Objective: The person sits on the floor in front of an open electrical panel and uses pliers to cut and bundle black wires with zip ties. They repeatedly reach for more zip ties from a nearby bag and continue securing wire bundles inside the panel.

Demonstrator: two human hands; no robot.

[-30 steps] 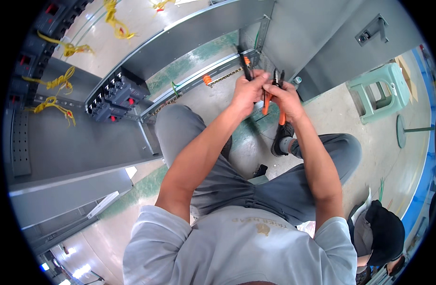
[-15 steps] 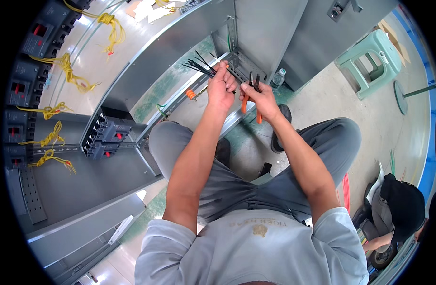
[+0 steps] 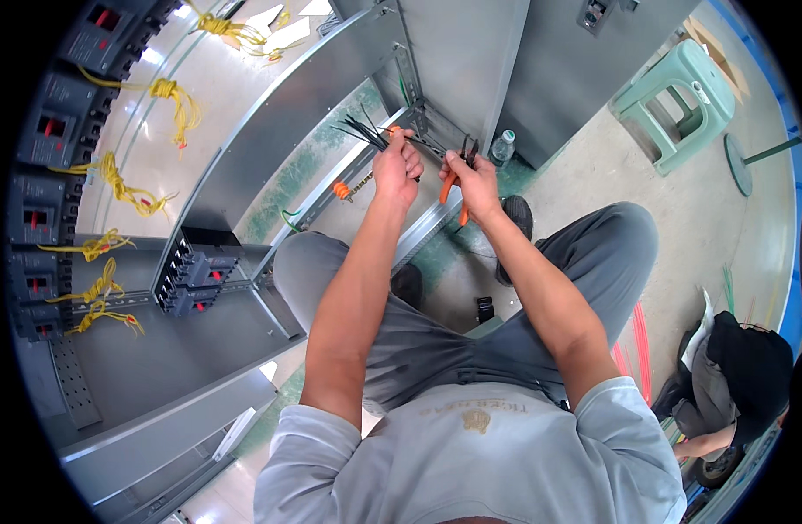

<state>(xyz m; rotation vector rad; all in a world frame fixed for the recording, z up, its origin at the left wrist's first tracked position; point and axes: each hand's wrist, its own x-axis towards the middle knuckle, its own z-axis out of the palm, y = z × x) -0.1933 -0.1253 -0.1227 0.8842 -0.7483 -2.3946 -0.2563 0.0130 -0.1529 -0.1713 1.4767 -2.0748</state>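
The left arm (image 3: 353, 279) and right arm (image 3: 545, 275) reach forward, elbows (image 3: 584, 339) slightly bent, forearms bare; the left hand (image 3: 396, 173) is clenched, its curled fingers on the right side; the right hand (image 3: 477, 185) also grips, fingers bent; the 2 hands are near each other but apart

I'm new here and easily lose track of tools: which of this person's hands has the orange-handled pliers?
The right hand holds the orange-handled pliers; the left hand instead grips a bunch of thin black strands.
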